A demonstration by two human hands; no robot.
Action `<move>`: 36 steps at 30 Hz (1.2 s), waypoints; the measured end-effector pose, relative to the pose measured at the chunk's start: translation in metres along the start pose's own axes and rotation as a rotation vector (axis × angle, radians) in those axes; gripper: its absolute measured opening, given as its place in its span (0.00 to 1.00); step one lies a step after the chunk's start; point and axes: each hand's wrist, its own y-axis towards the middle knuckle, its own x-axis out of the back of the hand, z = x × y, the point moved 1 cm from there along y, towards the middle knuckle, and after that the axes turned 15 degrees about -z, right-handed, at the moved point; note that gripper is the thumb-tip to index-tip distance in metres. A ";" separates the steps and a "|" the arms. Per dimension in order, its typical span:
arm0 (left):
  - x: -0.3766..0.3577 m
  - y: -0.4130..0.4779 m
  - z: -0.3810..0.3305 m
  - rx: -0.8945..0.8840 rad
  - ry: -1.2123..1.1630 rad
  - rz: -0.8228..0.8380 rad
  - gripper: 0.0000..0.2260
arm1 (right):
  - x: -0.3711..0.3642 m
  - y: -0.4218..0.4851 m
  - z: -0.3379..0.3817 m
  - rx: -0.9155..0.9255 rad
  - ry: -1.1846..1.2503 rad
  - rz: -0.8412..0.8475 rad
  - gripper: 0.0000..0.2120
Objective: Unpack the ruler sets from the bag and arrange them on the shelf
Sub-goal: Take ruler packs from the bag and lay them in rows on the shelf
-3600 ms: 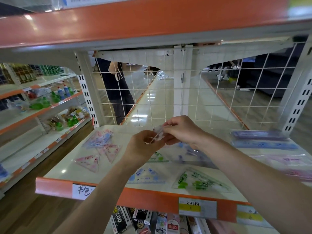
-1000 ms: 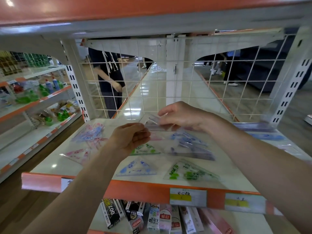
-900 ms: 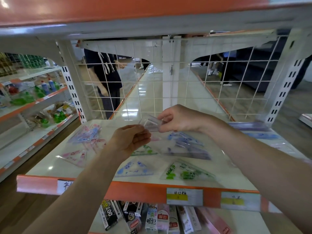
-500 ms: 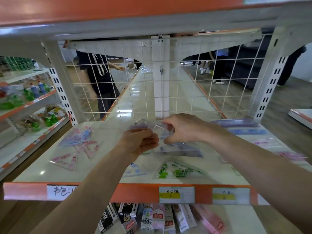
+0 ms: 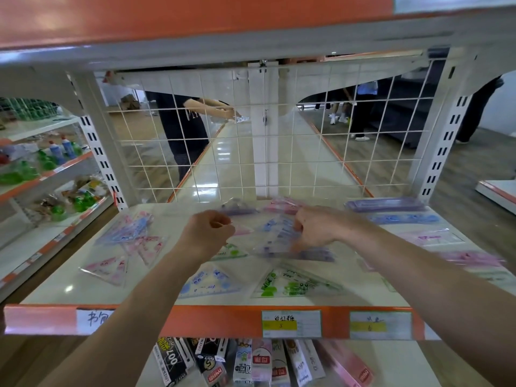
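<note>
a shop: price labels [image 5: 291,323] are lining an orange-edged shelf [image 5: 217,319], bottles [image 5: 60,148] are filling neighbouring racks.

Both bare forearms are reaching in from the near side and converging toward the middle. The left grip [image 5: 208,233] is facing back-up, fingers curling tightly against the thumb. The right grip [image 5: 315,230], near it but apart, is facing palm-down, fingers bending downward and blurring; whether either is pinching anything is unclear.
</note>
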 end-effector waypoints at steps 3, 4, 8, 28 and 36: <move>0.000 0.000 0.002 -0.062 0.063 0.004 0.06 | 0.000 -0.001 0.000 -0.009 0.023 0.004 0.18; -0.001 0.000 0.002 -0.077 0.089 -0.001 0.06 | 0.000 -0.001 0.000 -0.010 0.028 0.005 0.17; -0.003 0.004 0.005 -0.122 0.206 -0.012 0.07 | 0.000 -0.003 0.001 -0.024 0.035 0.038 0.16; 0.098 0.009 0.075 0.007 0.395 -0.237 0.10 | -0.009 0.047 0.142 0.305 0.142 -0.038 0.15; 0.135 0.015 0.100 0.114 0.376 -0.332 0.08 | -0.025 0.077 0.193 0.361 0.220 -0.048 0.13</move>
